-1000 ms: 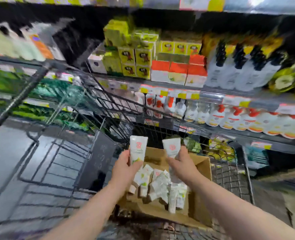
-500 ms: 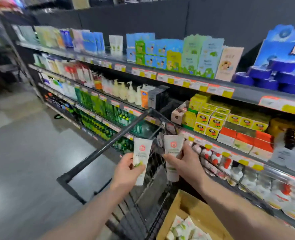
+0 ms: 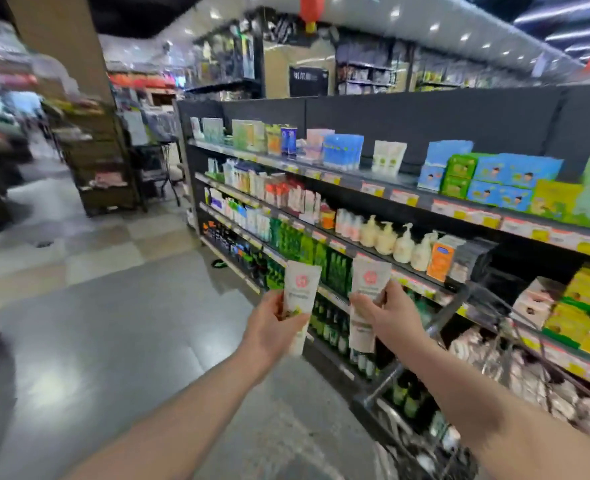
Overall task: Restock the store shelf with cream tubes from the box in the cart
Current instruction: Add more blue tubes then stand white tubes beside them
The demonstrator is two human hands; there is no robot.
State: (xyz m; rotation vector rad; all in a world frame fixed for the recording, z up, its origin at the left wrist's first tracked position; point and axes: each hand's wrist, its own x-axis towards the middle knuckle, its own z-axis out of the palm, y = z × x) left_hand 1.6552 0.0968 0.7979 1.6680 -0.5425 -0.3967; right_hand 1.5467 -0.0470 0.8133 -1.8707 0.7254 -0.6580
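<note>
1 head cam, on my head, facing forward along the aisle, hands close, shelf on my right.

Hands raised tubes from box up before shelf; view swung toward aisle.

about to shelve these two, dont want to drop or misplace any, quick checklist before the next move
1. Left hand grips its cream tube: ok.
2. Right hand grips its cream tube: ok.
3. Tubes upright, logos facing you: ok.
4. Matching white tubes sighted on the top shelf: ok, though too blurred to confirm the label.
5. Free space beside them: cannot tell.
6. Cart handle clear of your arms: ok.
</note>
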